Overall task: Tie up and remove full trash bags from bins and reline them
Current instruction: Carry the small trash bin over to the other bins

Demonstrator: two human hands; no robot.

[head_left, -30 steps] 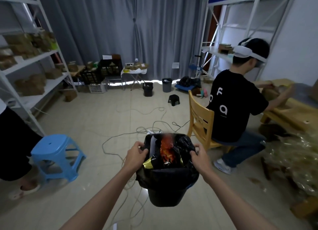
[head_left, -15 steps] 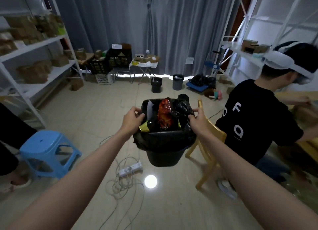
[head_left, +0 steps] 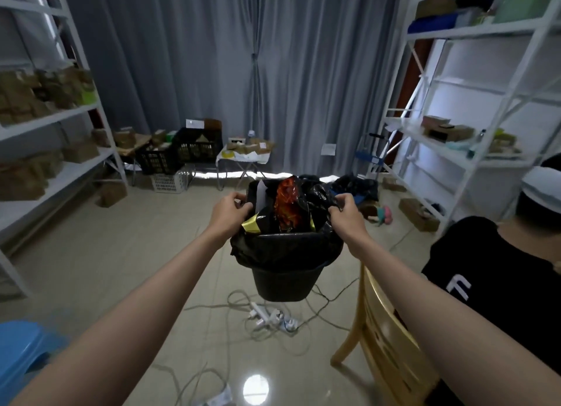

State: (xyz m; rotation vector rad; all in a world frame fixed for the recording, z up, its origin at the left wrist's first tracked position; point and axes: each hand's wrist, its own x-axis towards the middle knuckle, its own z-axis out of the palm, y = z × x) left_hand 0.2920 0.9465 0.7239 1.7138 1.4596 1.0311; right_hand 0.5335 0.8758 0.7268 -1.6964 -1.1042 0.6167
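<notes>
Raised higher off the floor since the earlier frame, the round black plastic bin (head_left: 283, 281) hangs from left hand (head_left: 228, 212) and right hand (head_left: 344, 212), each grip clenched on its full black plastic liner bag (head_left: 285, 248); bag untied, unremoved, relining pending.

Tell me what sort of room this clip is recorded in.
Probably a storeroom or packing room used as a workspace: white metal shelving along both walls, cardboard boxes stacked on it, black plastic crates by the grey curtain, and power strips lying on the tiled floor.
</notes>
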